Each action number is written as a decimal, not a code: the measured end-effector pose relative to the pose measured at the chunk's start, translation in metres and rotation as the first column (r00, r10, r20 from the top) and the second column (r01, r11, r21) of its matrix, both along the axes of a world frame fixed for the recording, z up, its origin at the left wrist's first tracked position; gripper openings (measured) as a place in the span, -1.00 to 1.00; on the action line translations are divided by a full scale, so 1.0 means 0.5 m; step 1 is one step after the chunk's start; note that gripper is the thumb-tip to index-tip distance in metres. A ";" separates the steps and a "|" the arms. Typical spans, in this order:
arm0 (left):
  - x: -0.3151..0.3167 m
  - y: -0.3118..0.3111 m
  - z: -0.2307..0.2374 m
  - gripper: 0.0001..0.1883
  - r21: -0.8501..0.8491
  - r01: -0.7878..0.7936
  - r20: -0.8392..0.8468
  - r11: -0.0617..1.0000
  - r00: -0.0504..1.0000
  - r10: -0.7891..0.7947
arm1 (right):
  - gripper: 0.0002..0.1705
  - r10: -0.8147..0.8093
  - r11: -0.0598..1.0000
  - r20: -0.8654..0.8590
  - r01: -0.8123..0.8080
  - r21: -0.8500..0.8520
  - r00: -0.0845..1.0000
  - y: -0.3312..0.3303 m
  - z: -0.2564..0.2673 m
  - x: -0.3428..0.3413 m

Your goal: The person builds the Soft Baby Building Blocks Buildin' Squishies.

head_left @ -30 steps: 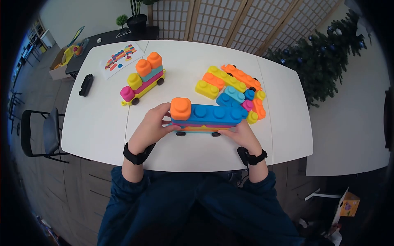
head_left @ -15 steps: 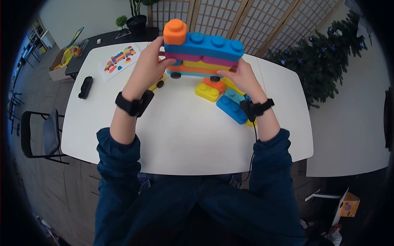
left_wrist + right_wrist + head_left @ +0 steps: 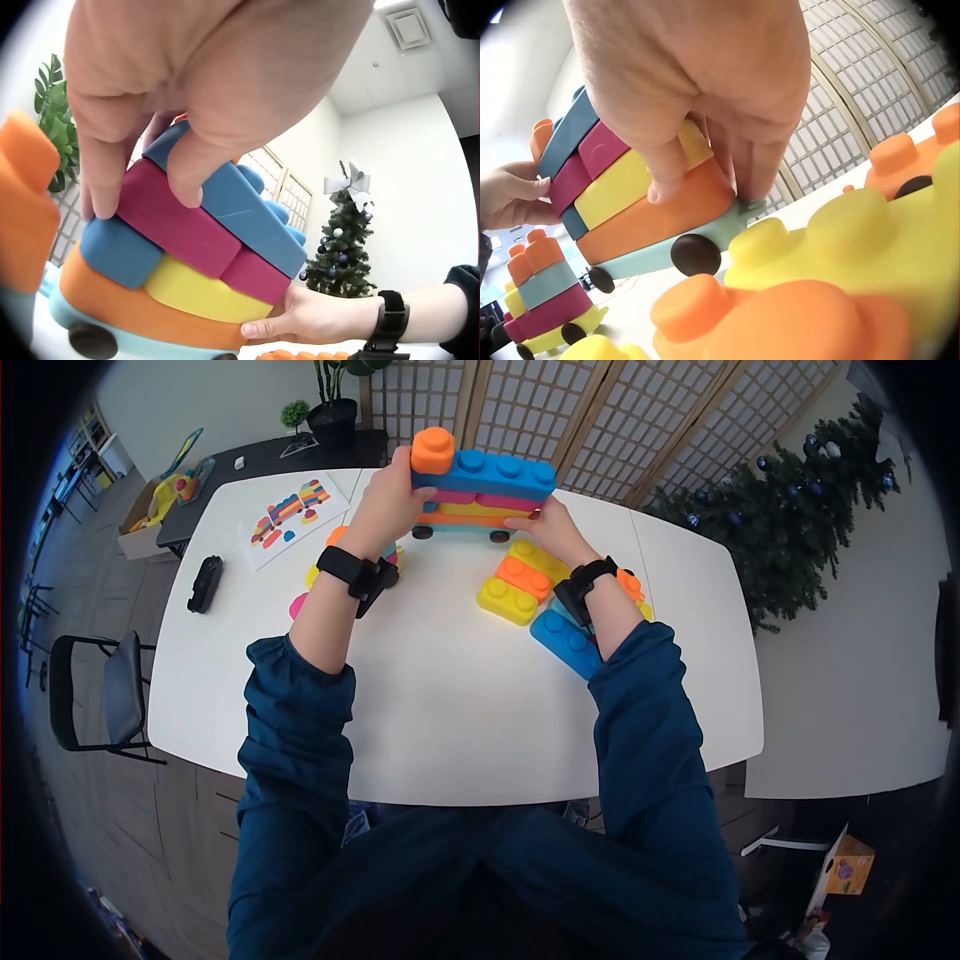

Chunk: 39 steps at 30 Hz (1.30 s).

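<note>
A stacked block car [image 3: 490,482] stands at the far middle of the table, between both hands. It has a teal wheeled base [image 3: 142,345], orange, yellow and magenta layers, a long blue block [image 3: 515,475] and one orange block [image 3: 433,452] on top. My left hand [image 3: 388,505] grips its left end, thumb over the magenta and blue layers in the left wrist view. Its right end is held by my right hand [image 3: 558,530], thumb on the yellow and orange layers in the right wrist view. A second, yellow-based block car [image 3: 559,300] is partly hidden behind my left forearm.
Loose yellow [image 3: 507,602], orange [image 3: 524,577] and blue blocks [image 3: 566,642] lie right of centre, partly under my right forearm. A printed picture sheet [image 3: 290,520] and a black case [image 3: 205,584] are on the left of the white table [image 3: 450,710].
Both hands have carried the block car from near the table's front up and away to the far side. Over the last half second it has come down and farther from me.
</note>
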State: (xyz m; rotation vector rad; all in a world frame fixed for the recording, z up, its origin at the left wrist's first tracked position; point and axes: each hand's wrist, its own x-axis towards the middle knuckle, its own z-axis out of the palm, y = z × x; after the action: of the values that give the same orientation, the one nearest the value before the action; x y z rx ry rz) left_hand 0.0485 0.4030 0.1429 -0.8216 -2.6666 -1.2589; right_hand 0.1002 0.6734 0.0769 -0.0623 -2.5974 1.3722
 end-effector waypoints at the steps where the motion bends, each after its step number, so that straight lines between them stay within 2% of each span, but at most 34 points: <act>1: 0.004 -0.001 0.003 -0.51 -0.012 -0.036 0.024 0.999 0.999 0.036 | -0.33 0.016 1.000 0.028 -0.016 0.008 0.999 -0.005 0.001 0.004; 5: 0.005 -0.009 0.005 -0.48 -0.058 -0.023 0.091 0.998 0.995 0.028 | -0.34 0.082 0.996 0.063 -0.081 -0.021 0.995 -0.011 0.002 0.020; 7: 0.003 -0.010 -0.006 -0.44 -0.011 -0.004 -0.010 1.000 1.000 0.004 | -0.34 0.084 0.996 0.090 -0.085 0.010 0.992 -0.012 0.013 0.029; 10: 0.002 -0.016 -0.003 -0.43 -0.060 0.024 0.014 0.998 1.000 -0.023 | -0.33 0.105 0.994 0.130 -0.106 0.007 0.986 -0.011 0.023 0.044; 14: 0.000 -0.021 -0.014 -0.43 -0.091 0.044 -0.040 0.995 0.998 -0.047 | -0.32 0.104 0.991 0.128 -0.114 0.070 0.986 -0.006 0.022 0.059; 19: 0.002 -0.015 -0.016 -0.45 -0.062 0.077 0.054 0.995 0.996 -0.073 | -0.31 0.111 0.987 0.135 -0.124 0.098 0.985 0.004 0.017 0.073; 25: 0.013 -0.005 -0.034 -0.44 -0.049 0.116 0.054 0.992 0.992 -0.113 | -0.31 0.088 0.981 0.182 -0.118 0.156 0.979 0.015 0.028 0.111; 29: 0.015 0.000 -0.034 -0.43 -0.057 0.128 0.022 0.990 0.992 -0.127 | -0.31 0.079 0.984 0.148 -0.100 0.145 0.986 0.013 0.033 0.123; 31: 0.022 0.004 -0.024 -0.42 -0.051 0.074 0.109 0.996 0.992 -0.068 | -0.31 0.044 0.990 0.136 -0.062 0.130 0.990 0.010 0.033 0.119; 35: 0.008 0.010 -0.041 -0.43 -0.087 0.064 0.069 0.994 0.996 -0.058 | -0.29 0.010 0.993 0.146 -0.027 0.117 0.989 0.013 0.012 0.100; 39: 0.020 0.008 -0.026 -0.43 -0.110 0.013 0.122 0.994 0.993 0.001 | -0.26 0.029 0.990 0.161 -0.051 0.132 0.986 0.015 0.007 0.101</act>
State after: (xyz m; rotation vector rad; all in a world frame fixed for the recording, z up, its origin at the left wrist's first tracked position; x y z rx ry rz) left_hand 0.0585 0.4072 0.1296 -0.7906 -2.8543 -1.2097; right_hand 0.1506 0.6810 0.0802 -0.1037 -2.8320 1.2464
